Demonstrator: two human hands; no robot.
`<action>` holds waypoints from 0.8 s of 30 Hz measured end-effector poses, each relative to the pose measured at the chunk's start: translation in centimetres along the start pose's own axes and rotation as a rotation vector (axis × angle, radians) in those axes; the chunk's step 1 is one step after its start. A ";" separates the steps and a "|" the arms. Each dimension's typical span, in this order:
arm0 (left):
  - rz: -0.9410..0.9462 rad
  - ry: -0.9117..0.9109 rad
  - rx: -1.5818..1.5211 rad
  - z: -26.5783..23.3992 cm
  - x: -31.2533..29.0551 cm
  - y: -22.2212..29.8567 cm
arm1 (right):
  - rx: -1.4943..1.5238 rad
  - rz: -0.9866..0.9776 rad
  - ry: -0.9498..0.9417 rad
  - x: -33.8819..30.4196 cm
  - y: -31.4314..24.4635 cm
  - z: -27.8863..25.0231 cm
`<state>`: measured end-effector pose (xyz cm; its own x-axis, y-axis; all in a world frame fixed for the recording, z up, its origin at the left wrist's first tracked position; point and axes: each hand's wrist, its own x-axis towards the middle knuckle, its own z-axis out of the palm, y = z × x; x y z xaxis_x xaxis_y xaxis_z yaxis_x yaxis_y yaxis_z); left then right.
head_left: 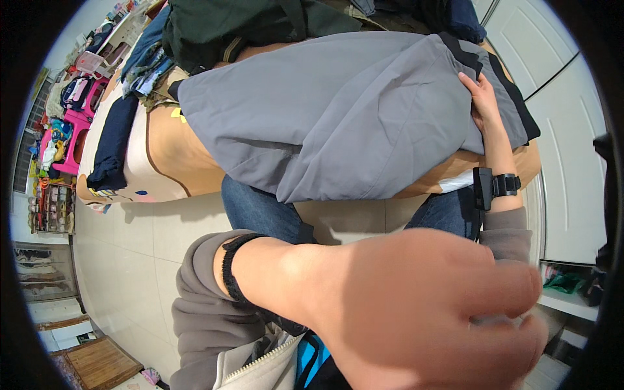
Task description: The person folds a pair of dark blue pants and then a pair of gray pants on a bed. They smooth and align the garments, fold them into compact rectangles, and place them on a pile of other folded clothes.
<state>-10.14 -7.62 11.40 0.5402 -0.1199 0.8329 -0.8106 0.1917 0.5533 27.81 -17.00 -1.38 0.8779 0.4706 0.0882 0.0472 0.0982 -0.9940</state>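
Note:
A large grey garment (312,104) with black trim lies spread and wrinkled across the bed in front of me; its exact kind does not show. At its right end my right hand (484,101) is closed on the cloth, with a finger pointing toward the black trim. My left hand (429,312) is raised close to the camera and crosses over to the lower right, well apart from the garment. Its fingers are curled together and blurred. A small pale patch shows between them, too unclear to name.
Dark green clothing (221,29) is heaped behind the garment. A folded navy cloth (116,143) lies at the bed's left end, near crumpled jeans (146,68). Pink stools (77,140) hold items farther left. White cabinet doors (565,156) stand at the right.

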 end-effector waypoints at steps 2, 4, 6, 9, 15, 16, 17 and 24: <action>-0.003 -0.003 0.021 -0.5 0.0 0.0 | -0.009 -0.010 -0.009 0.0 -0.1 0.0; 0.002 -0.008 0.052 -1.4 -0.1 -0.1 | -0.033 -0.002 0.004 -0.1 -0.3 0.0; 0.010 0.002 0.131 -2.9 -0.4 0.1 | -0.068 0.011 0.005 -0.2 -0.3 -0.1; 0.038 0.086 0.303 -5.9 -1.8 1.6 | -0.009 -0.004 -0.010 -0.1 0.1 -0.1; -0.313 0.353 0.674 -13.9 -6.9 2.4 | -0.623 -0.203 0.348 -0.9 -1.6 1.9; -0.444 0.381 0.661 -14.5 -8.1 1.7 | -0.839 -0.216 0.485 -1.2 -2.3 2.9; -0.606 0.462 0.715 -14.5 -9.6 0.9 | -1.030 -0.564 0.487 -2.4 -3.1 3.7; -0.876 0.240 0.930 -11.7 -14.7 -2.4 | -1.170 -0.953 -0.609 -8.2 -6.2 14.1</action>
<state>-13.50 5.09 -2.22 0.9150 0.3341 0.2261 0.0306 -0.6165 0.7868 13.58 -9.11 5.00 0.0255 0.9186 0.3943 0.9989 -0.0080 -0.0458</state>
